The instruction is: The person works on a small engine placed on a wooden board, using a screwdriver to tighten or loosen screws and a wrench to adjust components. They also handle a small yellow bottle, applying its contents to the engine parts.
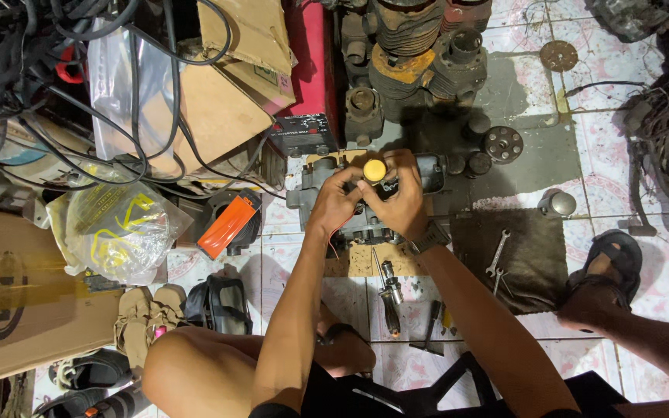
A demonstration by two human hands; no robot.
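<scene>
My left hand (336, 203) and my right hand (401, 198) meet over a grey metal engine part (308, 179) on the tiled floor. Both hands close around a tool with a round yellow handle end (375, 170), which points up at the camera. The tool's shaft is hidden between my fingers. A watch (428, 238) sits on my right wrist. Most of the engine part is covered by my hands.
Spanners (497, 254) lie on a dark mat (514, 257) at right, a ratchet tool (388, 288) near my knees. Engine cylinders (420, 54) stand behind, a round gear (502, 144) beside them. Cardboard boxes (17, 294), cables (63, 77), plastic bags and sandals (147, 313) crowd the left. My sandalled foot (605, 279) rests at right.
</scene>
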